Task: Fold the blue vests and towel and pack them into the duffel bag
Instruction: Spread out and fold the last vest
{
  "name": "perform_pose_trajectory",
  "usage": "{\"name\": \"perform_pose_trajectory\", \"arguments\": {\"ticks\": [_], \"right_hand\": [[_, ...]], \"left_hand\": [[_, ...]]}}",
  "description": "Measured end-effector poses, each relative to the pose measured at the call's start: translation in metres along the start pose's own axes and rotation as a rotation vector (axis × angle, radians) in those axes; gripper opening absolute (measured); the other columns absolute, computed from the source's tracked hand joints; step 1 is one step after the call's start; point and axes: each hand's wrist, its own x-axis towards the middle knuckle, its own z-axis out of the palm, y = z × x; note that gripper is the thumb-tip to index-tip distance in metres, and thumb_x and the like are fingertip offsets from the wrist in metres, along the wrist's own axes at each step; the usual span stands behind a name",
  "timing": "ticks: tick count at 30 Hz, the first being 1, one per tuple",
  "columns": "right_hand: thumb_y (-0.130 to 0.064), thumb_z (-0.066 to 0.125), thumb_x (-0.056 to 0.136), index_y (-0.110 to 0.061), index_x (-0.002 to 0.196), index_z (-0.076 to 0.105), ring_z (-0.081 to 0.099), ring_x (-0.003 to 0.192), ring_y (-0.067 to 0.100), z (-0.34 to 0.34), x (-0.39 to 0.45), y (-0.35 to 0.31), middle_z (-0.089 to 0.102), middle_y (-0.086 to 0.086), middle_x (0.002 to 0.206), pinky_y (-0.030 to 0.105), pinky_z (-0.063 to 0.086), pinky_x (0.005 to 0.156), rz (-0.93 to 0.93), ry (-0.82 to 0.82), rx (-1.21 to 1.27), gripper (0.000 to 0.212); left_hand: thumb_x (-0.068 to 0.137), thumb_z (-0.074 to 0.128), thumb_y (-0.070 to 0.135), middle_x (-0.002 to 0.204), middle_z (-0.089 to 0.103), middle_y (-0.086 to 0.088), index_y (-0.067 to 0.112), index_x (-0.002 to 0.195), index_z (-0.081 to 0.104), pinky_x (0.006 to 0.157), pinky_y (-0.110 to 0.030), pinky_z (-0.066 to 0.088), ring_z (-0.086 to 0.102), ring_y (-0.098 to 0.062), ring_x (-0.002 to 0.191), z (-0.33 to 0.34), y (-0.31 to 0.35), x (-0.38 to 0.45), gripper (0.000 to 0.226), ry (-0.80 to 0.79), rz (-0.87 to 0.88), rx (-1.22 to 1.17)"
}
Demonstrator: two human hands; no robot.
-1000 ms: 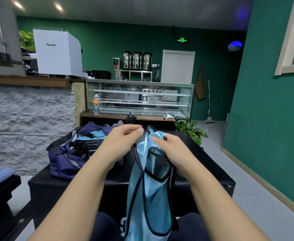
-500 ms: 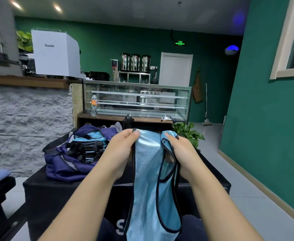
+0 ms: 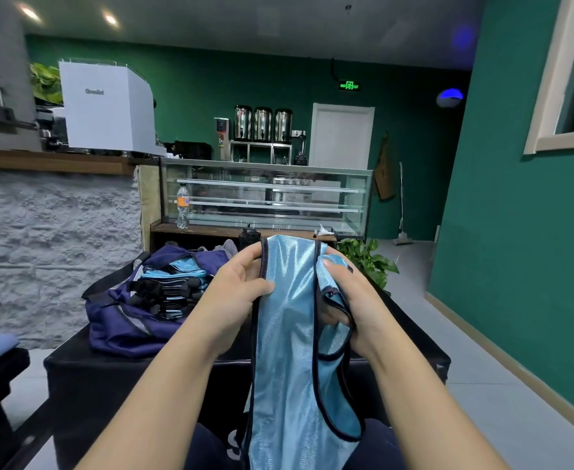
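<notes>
Vest (image 3: 292, 334) unlabelled, pinched by both hands (image 3: 238, 293).

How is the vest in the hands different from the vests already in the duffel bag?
The held vest hangs long and unfolded, while the packed vests lie folded flat in a stack. The held vest is gripped near its top by the left hand and the right hand; the packed vests sit untouched inside the open duffel bag. Both are shiny light blue with dark trim.

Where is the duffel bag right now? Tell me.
In the head view, the duffel bag sits open on the black table, on the person's left, just beyond the left hand, holding folded blue vests.
</notes>
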Motion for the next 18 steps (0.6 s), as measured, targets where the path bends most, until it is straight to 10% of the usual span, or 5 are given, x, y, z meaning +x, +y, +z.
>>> {"name": "perform_pose_trajectory", "arguments": {"ticks": [7,18], "right_hand": [[-0.023,0.066,0.085,-0.052,0.123,0.051,0.061,0.105,0.008,-0.018,0.004,-0.001,0.060,-0.016,0.120,0.028,0.050,0.091,-0.192,0.028,-0.682,0.050],[-0.034,0.054,0.085,-0.034,0.130,0.049,0.057,0.103,0.011,-0.020,0.010,0.003,0.060,-0.013,0.119,0.028,0.046,0.078,-0.095,0.102,-1.475,0.045]], "left_hand": [[0.080,0.039,-0.027,0.119,0.067,0.010,0.025,0.121,0.056,0.084,-0.017,0.051,0.060,0.000,0.111,-0.001,-0.004,0.001,0.068,-0.057,0.072,0.163],[0.077,0.045,-0.017,0.142,0.047,0.013,0.024,0.146,0.035,0.097,-0.024,0.044,0.045,-0.001,0.129,-0.009,-0.018,0.006,0.081,-0.170,0.034,0.358]]}}
